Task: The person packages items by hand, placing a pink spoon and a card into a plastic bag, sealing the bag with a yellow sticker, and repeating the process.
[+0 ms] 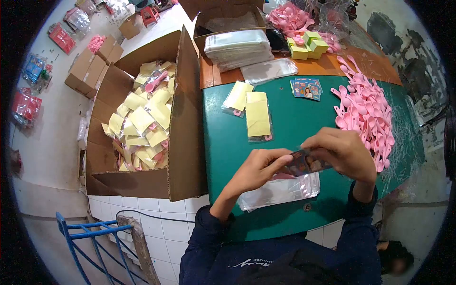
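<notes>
Both hands are over the green table (pixel 228 175), with a printed card (pixel 304 164) between them. My left hand (pixel 259 171) pinches the card's left end between thumb and fingers. At the card's right end, my right hand (pixel 342 152) has its fingers closed on it; clear plastic seems to surround the card, but its edges are hard to make out. Beneath the hands lies a stack of clear plastic bags (pixel 280 192). Further forward are two filled packets with yellow paper (pixel 258 114) (pixel 237 97) and a small pile of printed cards (pixel 307 89).
An open carton (pixel 187 118) at left holds yellow-paper packets (pixel 142 121). Pink spoons (pixel 363 109) are heaped at right. Behind stand yellow-green blocks (pixel 308 46), stacked plastic bags (pixel 237 47) and more pink spoons (pixel 289 18). A blue metal frame (pixel 97 233) is at lower left.
</notes>
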`<state>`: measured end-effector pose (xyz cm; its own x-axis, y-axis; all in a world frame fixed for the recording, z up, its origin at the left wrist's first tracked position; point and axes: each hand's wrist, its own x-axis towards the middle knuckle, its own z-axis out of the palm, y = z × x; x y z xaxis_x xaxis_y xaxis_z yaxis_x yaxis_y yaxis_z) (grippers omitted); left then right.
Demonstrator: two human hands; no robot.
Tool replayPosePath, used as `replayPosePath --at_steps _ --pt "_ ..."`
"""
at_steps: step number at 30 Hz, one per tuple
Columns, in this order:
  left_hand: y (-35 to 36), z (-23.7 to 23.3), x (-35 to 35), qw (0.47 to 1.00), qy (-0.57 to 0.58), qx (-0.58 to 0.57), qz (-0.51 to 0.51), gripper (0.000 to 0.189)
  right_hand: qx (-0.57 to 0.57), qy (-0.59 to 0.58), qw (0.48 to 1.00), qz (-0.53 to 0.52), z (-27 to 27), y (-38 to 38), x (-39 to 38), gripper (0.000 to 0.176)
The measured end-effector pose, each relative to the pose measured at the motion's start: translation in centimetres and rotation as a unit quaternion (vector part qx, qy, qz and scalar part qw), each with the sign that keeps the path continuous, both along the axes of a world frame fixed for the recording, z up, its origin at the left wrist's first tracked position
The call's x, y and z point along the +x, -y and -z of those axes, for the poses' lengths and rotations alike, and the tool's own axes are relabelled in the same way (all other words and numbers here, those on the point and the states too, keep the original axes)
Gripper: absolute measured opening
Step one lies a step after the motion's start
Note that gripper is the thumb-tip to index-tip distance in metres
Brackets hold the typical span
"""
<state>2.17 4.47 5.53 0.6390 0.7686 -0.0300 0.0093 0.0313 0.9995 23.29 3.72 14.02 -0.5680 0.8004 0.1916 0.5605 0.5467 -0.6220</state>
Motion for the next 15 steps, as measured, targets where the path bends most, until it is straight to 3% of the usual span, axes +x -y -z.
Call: replayPosePath --at_steps 5,8,12,15 --pt "0.2 0.5 0.3 0.995 -0.042 0.091 -0.010 0.041 -0.091 0.033 0.995 -0.013 1.7 -0.4 -0.9 0.023" --pt "0.5 -0.5 0.0 0.987 -0.119 0.106 -0.014 0.053 -0.049 -0.064 0.996 -0.037 3.9 -0.5 -0.9 0.018" --pt "1.0 -0.2 -0.1 0.987 -0.123 0.103 0.008 0.064 -0.190 -0.057 0.980 -0.023 5.1 -0.1 -0.2 0.014" --pt "-0.1 -1.2 -2.7 0.968 -0.204 0.056 0.139 0.065 -0.262 -0.100 0.958 0.055 5.7 0.2 0.9 0.014"
